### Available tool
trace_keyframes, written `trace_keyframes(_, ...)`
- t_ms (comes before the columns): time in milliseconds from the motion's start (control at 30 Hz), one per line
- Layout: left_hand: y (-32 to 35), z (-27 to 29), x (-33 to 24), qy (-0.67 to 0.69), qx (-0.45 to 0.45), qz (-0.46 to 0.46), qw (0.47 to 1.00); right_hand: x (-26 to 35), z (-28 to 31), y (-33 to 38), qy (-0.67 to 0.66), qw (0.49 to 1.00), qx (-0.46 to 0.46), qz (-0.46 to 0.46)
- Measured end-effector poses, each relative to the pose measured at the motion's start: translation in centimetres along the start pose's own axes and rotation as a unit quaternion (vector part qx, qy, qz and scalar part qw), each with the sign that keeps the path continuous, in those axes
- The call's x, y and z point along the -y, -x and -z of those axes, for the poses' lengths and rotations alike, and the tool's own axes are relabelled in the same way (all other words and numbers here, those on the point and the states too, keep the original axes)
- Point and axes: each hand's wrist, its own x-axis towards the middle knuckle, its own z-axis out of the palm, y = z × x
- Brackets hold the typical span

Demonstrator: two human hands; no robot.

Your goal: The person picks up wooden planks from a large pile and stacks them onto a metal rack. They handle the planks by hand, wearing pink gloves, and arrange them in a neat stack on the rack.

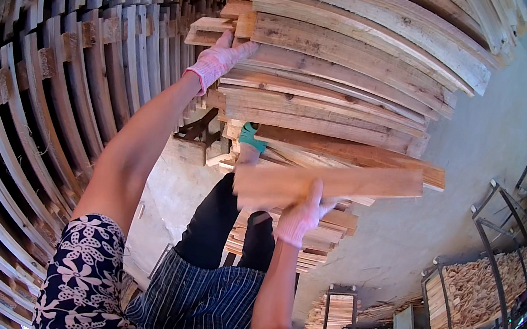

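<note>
Slats [121,68] in stacked rows curve from 7 up to 11 o'clock, their outer ends cut off by the dark rim. The left sleeve [84,267] covers part of the lowest ones. At 11 o'clock is the left hand [217,64], in a pinkish glove, against the left end of the pile [343,84], just below a short block [245,24]. Its thumb and a finger stand apart on the wood; the other fingers are hard to make out, and I cannot tell whether they close on any piece.

Toward 7 o'clock the apron [203,292] hides the tops of the dark legs [207,224]. A green thing [252,137] beyond the left leg — perhaps a shoe — is half lost against the pile.

Near the middle, the board [342,184] slants toward 2 o'clock, covering part of the pile's lower pieces. Its edges are blurred, so I cannot tell whether a second piece lies under it. It lies at 12 o'clock from the right hand [303,219], also gloved, which is closed on its near edge — thumb over the upper face, fingers mostly out of sight.

Farther right is the floor [393,252]; bundles [487,286] in a frame stand at 4 o'clock.
</note>
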Motion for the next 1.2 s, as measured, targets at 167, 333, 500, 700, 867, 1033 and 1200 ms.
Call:
trace_keyframes(167, -0.7, -0.3, -0.6, -0.008, 0.018, -0.024, 1.000, -6.2, -2.4, -11.0, -0.078, 0.994, -0.055, -0.058)
trace_keyframes(333, -3.3, -0.5, 1.7, 0.051, 0.007, -0.041, 0.998, -7.4, 0.5, -16.2, 0.048, 0.993, 0.105, 0.000)
trace_keyframes(500, -6.0, -0.3, 7.1, 0.427, 0.071, -0.082, 0.898, -5.1, -2.9, -14.6, 0.692, 0.686, 0.140, 0.175)
trace_keyframes(700, -6.3, -2.0, 4.4, 0.311, 0.053, -0.080, 0.946, -6.2, -2.8, -17.7, 0.355, 0.932, -0.024, -0.069)
trace_keyframes(867, -3.8, -2.3, 2.8, 0.544, 0.073, -0.034, 0.835, -5.1, -2.2, -14.3, 0.065, 0.993, -0.024, -0.093)
trace_keyframes(1033, -3.7, -1.7, 1.8, 0.402, 0.063, -0.037, 0.913, -4.8, -6.4, -17.2, 0.623, 0.765, 0.089, -0.138)
trace_keyframes(1200, -3.3, 0.8, 4.7, 0.304, 0.028, -0.034, 0.952, -4.4, -10.2, -14.6, 0.907, 0.363, 0.211, -0.021)
